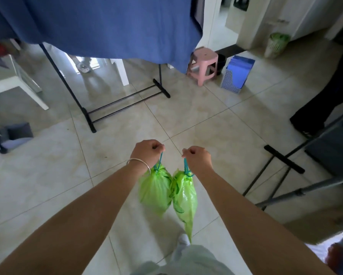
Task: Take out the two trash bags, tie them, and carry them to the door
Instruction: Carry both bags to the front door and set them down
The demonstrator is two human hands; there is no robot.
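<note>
A: Where do the bags lie relative to the fingers?
B: Straight below; left hand [147, 150] and right hand [197, 157] each curl tight around a blue drawstring, left bag [154, 190] and right bag [184, 197] hanging long-axis vertical, touching.
A: Surroundings?
B: Tiled floor [186, 116]; drying rack [127, 100] ahead-left, doorway beyond a pink stool [203, 64]

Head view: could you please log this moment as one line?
left hand: grips left bag drawstring | right hand: grips right bag drawstring | bags: tied, hanging, touching
</note>
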